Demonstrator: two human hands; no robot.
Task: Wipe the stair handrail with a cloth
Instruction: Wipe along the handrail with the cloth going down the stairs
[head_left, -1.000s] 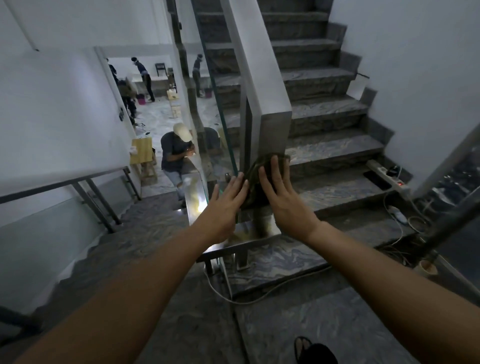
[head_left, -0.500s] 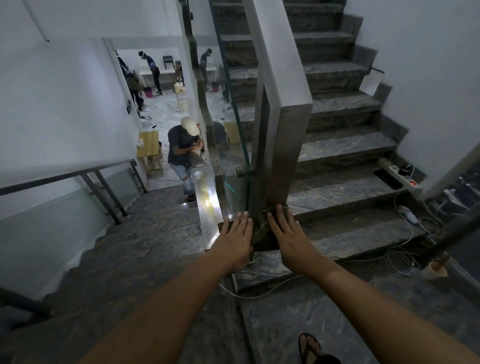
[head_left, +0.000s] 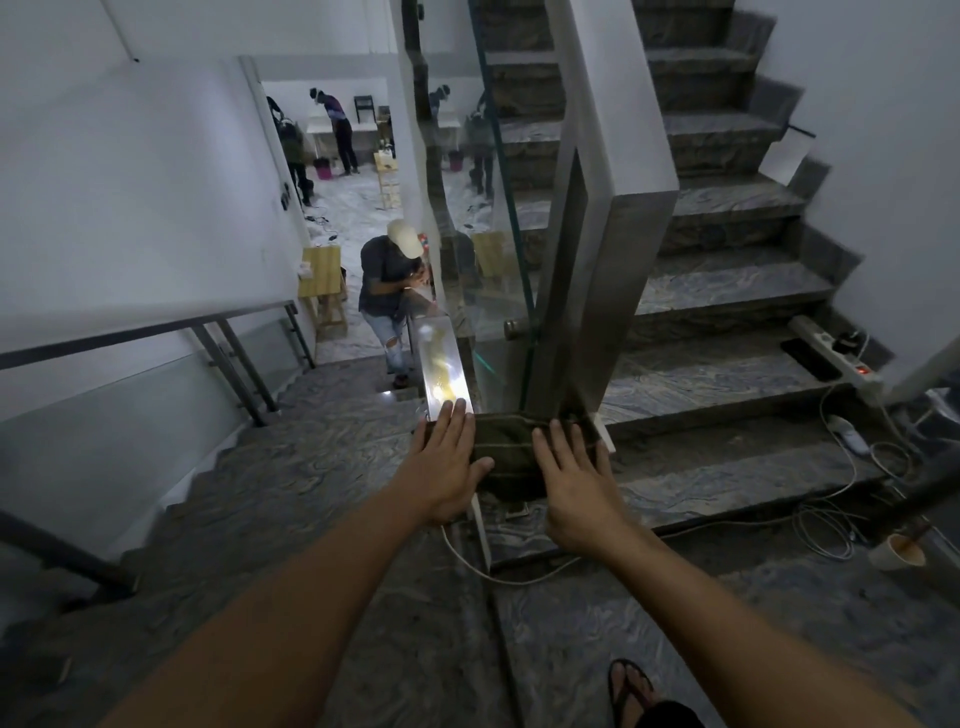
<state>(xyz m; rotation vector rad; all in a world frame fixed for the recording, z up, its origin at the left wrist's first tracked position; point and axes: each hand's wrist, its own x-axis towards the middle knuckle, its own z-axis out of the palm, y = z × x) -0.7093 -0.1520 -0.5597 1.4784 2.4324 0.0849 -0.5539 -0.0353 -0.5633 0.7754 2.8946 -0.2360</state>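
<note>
A dark green cloth (head_left: 511, 449) lies spread flat over the horizontal steel handrail section at the landing turn. My left hand (head_left: 447, 467) presses flat on the cloth's left end, fingers reaching onto the shiny descending rail (head_left: 441, 364). My right hand (head_left: 576, 478) presses flat on its right end, fingers spread. The tall steel rail post (head_left: 613, 249) rises just behind the cloth and carries the ascending handrail upward. Neither hand curls around the cloth.
A glass panel (head_left: 493, 234) flanks the post. A power strip (head_left: 836, 353) and loose cables (head_left: 831, 519) lie on the right steps, with a cup (head_left: 898, 551) nearby. A person in a cap (head_left: 395, 280) stands on the lower stairs. My sandalled foot (head_left: 631, 686) is below.
Both hands slid the cloth down from the vertical post face onto the flat rail section and spread it wide; the hands are now farther apart.
</note>
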